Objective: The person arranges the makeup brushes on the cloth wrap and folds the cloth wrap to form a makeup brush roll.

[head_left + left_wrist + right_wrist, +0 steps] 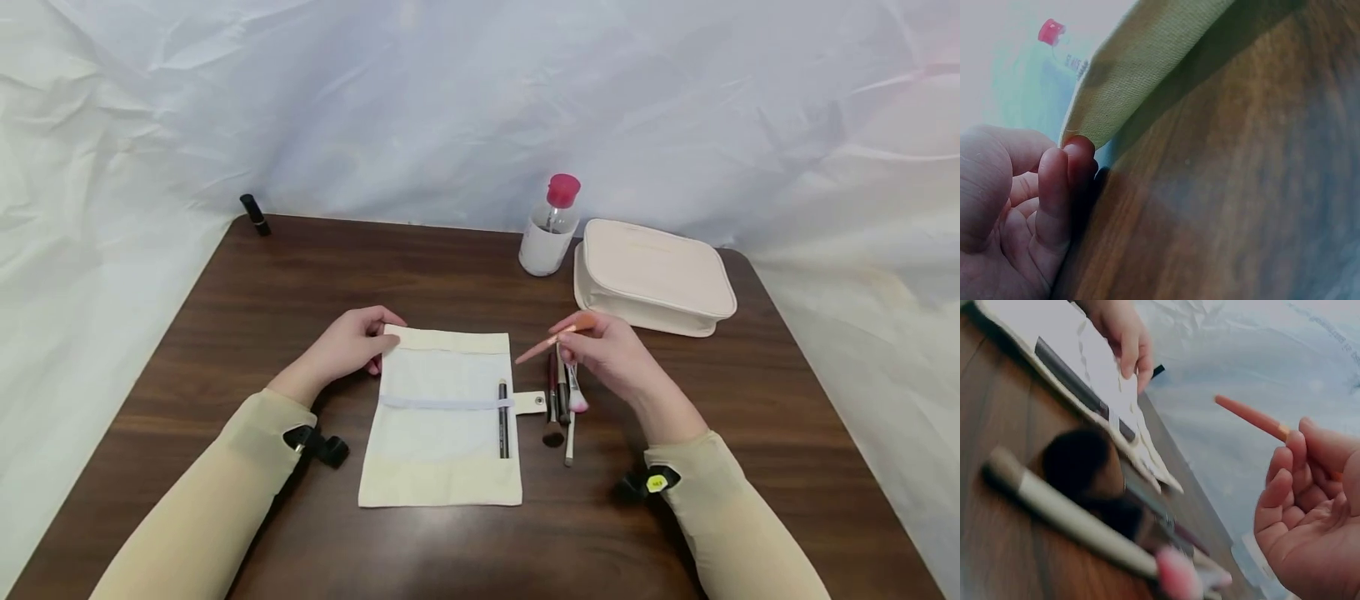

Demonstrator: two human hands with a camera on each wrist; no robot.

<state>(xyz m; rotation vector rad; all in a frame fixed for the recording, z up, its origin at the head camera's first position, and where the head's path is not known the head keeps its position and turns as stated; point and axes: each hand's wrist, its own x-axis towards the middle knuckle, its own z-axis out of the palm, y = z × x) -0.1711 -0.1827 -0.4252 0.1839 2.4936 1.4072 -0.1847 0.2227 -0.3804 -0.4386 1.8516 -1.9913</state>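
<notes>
A cream cloth brush roll (442,475) lies unfolded on the table, with a lavender elastic band (427,404) across its middle. My left hand (347,350) pinches its upper left corner, lifted a little in the left wrist view. Tucked under the band near the right edge is a dark pencil-like stick (503,425). My right hand (611,354) holds an orange makeup brush (536,348) between thumb and fingers, its handle end pointing toward the roll. Below that hand several makeup brushes (553,433) lie in a bunch, one with pink and white bristles (577,402).
A clear bottle with a red cap (550,229) stands at the back, beside a pale pink zip case (656,275). At the far left corner is a black lipstick-like tube (256,215). A snap tab (530,402) sticks out from the roll toward the brushes. White sheeting hangs around the table.
</notes>
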